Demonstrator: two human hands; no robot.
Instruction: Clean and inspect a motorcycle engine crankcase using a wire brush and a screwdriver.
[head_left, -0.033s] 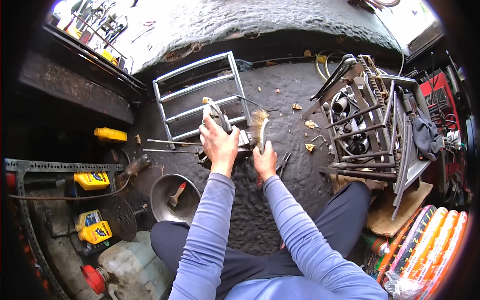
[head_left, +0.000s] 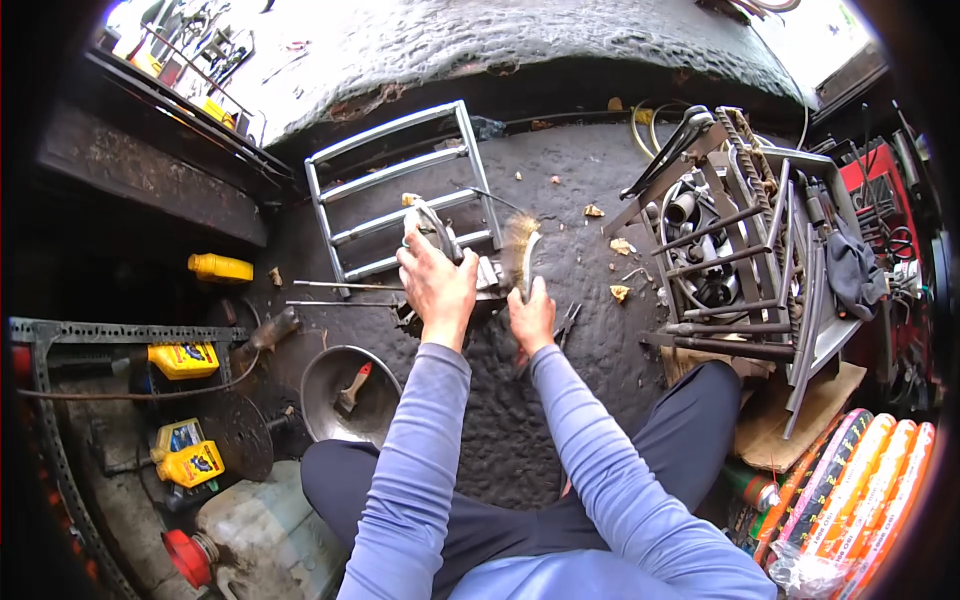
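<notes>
Metal grinder (head_left: 432, 232) gripped by left hand (head_left: 437, 283) | right hand (head_left: 530, 316) clasps brush (head_left: 522, 255) | unchanged

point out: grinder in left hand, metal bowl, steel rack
grinder (head_left: 436, 232), head view, on its body above the left hand's knuckles.
metal bowl (head_left: 322, 385), head view, on the bare inner wall at left.
steel rack (head_left: 398, 164), head view, on its second crossbar.

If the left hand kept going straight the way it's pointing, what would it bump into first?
Probably the metal rack lying on the floor. The left hand grips a grinder that points up and away towards the rack's bars; how close they are is hard to judge.
</notes>
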